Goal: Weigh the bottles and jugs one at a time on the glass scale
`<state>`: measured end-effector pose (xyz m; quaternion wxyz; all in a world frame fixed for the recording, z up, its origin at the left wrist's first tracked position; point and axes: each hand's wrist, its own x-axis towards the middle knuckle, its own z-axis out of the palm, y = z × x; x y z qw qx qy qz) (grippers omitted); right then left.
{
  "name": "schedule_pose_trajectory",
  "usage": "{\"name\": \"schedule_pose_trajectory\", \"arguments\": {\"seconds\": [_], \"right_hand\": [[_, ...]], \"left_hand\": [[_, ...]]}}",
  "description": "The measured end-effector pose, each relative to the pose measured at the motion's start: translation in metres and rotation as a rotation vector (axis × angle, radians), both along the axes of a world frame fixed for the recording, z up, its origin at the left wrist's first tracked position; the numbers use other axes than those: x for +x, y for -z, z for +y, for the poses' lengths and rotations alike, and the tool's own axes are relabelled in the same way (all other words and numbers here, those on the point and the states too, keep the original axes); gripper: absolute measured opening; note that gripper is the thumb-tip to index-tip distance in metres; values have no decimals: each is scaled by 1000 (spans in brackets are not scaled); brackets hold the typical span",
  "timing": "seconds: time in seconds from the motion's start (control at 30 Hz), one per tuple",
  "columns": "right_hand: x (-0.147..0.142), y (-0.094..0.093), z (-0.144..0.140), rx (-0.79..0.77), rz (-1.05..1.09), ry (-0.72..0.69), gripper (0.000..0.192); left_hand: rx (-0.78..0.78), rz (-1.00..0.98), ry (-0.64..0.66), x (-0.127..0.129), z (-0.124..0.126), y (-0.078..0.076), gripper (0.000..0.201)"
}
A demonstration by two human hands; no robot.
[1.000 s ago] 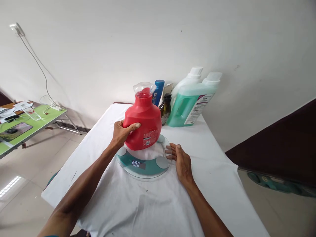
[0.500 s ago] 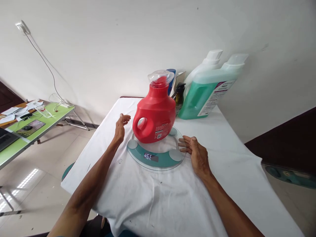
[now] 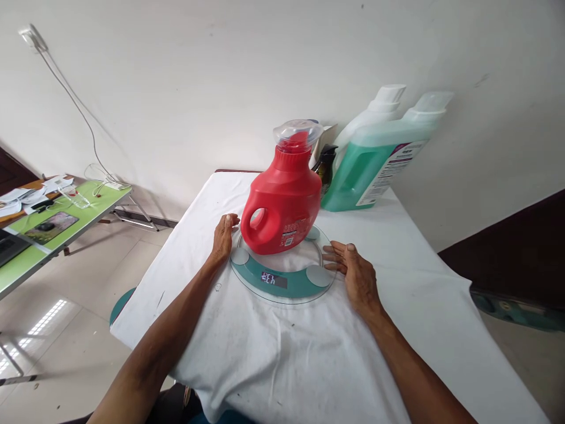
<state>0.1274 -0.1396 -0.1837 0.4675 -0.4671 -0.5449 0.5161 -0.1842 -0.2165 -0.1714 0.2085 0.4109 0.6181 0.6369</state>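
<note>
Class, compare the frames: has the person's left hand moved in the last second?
Yes. The left hand let go of the red bottle and dropped to the cloth at the left rim of the glass scale.

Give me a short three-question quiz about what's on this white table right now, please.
1. True or false: the red detergent bottle stands upright on the round glass scale.
2. Which hand grips the bottle? A) left hand B) right hand C) neither
3. What stands behind the bottle, by the wall?

Key
1. True.
2. C: both hands lie flat beside the scale.
3. Two green jugs with white caps, plus a dark pump bottle.
</note>
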Motion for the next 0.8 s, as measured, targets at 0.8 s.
{"name": "schedule_pose_trajectory", "arguments": {"seconds": [0.8], "right_hand": [[2,1,0,3,-7,-9,92]], "left_hand": [[-22,63,-45,5,0,-5,77]]}}
